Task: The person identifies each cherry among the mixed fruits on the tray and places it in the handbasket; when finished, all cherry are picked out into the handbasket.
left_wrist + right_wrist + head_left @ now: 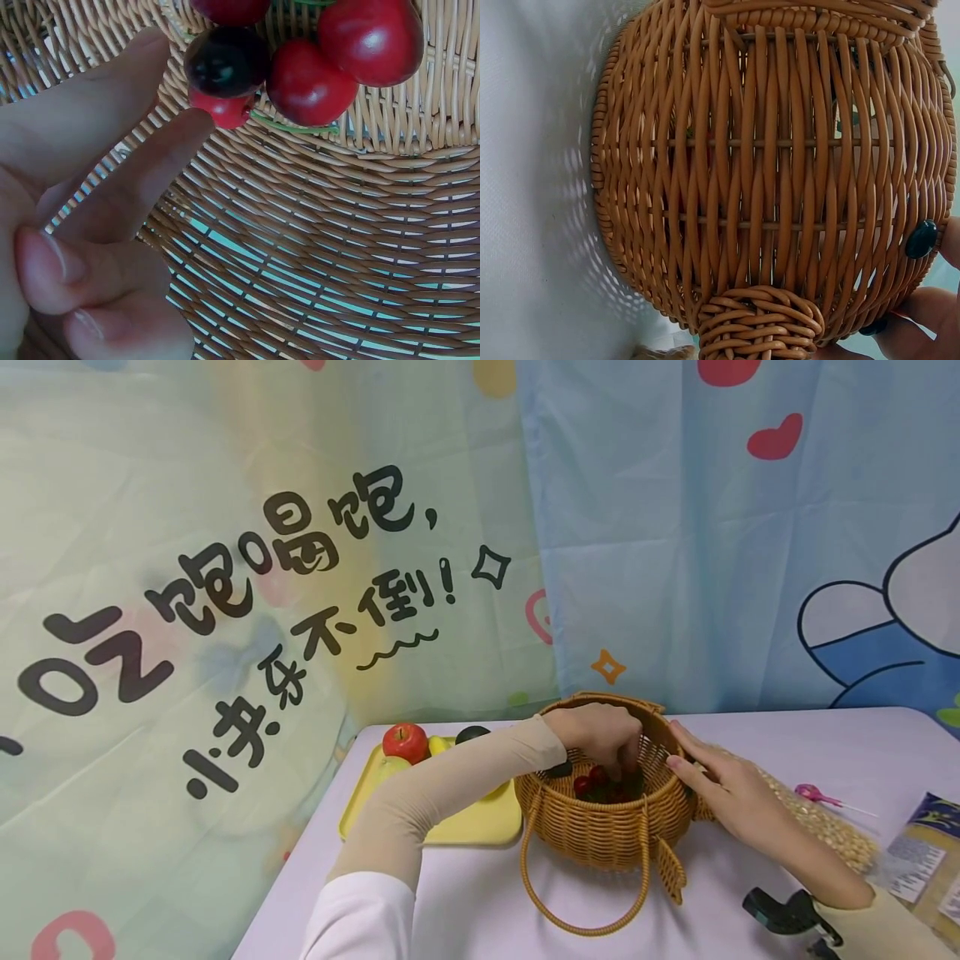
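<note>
A brown wicker basket stands on the table, its looped handle hanging down in front. Inside lie several red cherries with green stems, one of them a very dark cherry. My left hand reaches down into the basket. Its thumb and a finger stretch apart close beside the cherries, with wicker visible between them; its other fingers are bent. My right hand rests on the basket's right rim with fairly straight fingers. The right wrist view shows the woven side with two dark beads, near which only parts of the fingers appear.
A yellow tray at the left carries a red apple and other fruit, partly behind my left sleeve. On the right lie a bag of pale yellow kernels, a pink lollipop and a printed packet. A printed curtain hangs behind.
</note>
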The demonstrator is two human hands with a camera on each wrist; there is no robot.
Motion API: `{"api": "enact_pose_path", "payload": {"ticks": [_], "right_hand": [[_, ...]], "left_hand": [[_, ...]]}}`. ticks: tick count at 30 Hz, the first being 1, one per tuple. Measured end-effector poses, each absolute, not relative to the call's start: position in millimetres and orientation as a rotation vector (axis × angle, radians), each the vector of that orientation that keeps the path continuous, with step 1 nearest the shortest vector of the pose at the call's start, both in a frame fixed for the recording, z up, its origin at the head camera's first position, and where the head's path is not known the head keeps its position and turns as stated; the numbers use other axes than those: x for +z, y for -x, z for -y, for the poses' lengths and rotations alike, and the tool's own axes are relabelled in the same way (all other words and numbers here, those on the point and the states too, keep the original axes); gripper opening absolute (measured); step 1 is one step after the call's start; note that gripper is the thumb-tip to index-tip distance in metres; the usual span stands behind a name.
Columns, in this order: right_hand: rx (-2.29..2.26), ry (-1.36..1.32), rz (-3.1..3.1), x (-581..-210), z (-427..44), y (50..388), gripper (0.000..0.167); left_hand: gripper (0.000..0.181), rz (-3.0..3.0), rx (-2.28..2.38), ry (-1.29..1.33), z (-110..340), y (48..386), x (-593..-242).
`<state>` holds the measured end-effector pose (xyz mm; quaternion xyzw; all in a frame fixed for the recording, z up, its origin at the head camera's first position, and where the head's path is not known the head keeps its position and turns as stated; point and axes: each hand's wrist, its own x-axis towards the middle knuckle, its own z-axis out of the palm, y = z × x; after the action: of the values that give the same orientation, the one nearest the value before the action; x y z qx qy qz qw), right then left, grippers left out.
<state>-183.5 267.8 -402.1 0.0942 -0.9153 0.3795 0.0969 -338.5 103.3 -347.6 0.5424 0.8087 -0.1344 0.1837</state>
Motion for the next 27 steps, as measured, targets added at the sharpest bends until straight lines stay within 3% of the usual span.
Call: {"api": "enact_pose_path", "payload": {"ticks": [27], "right_hand": [[1.086, -0.296, 2.707, -400.5, -267.8, 182.5, 0.063]], "left_hand": [[0.031, -2.273, 0.336, -1.846, -50.7, 346.2, -306.5]]}}
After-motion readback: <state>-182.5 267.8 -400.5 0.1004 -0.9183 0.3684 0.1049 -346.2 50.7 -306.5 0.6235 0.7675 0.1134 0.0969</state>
